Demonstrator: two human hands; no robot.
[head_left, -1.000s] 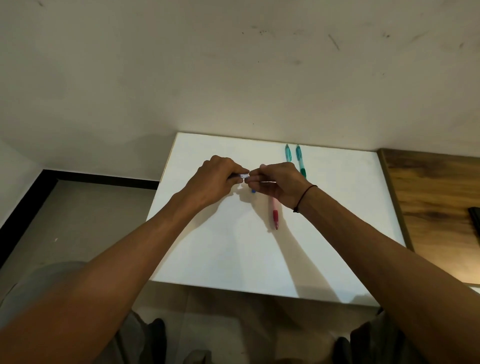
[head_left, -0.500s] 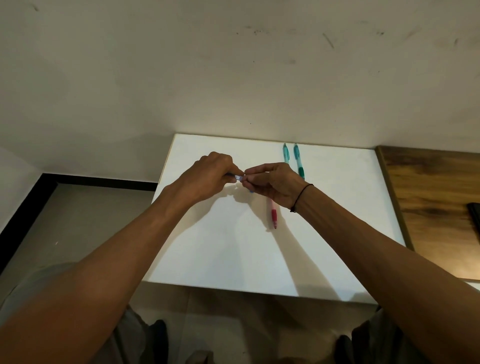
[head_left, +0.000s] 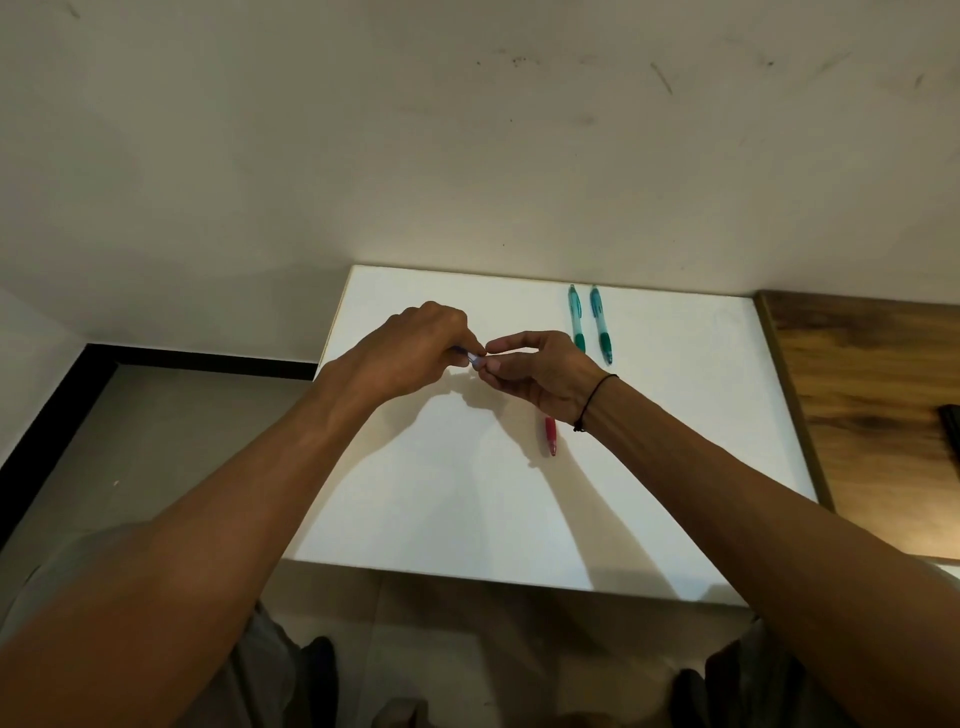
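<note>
Item under handling: a blue pen (head_left: 474, 357), held in the air above the white table (head_left: 467, 509), over its 10 o'clock part. Only a short pale-blue stretch shows between the two sets of fingertips.

Left hand (head_left: 415, 353): fingers curled round the pen's body, which is hidden inside the fist. Right hand (head_left: 540, 376): thumb and forefinger pinching the exposed end; the other fingers are loosely bent beneath.

Handling, as judged: light, stiff plastic, smooth enough to slip or twist in a loose pinch. Small end parts are likely the weak point. Best held as now, the body enclosed in one hand and the end taken at the fingertips of the other.

Orientation: the long axis appears to run from 9 o'clock to 3 o'clock, roughly level. Which end is the tip cannot be told.

Other items on the table: a green pen (head_left: 576, 319) and a second green pen (head_left: 600, 325) lie side by side at 1 o'clock, apart, axes 12 to 6. A red pen (head_left: 550, 439) lies near centre, partly under the right wrist, axis likewise 12 to 6.
</note>
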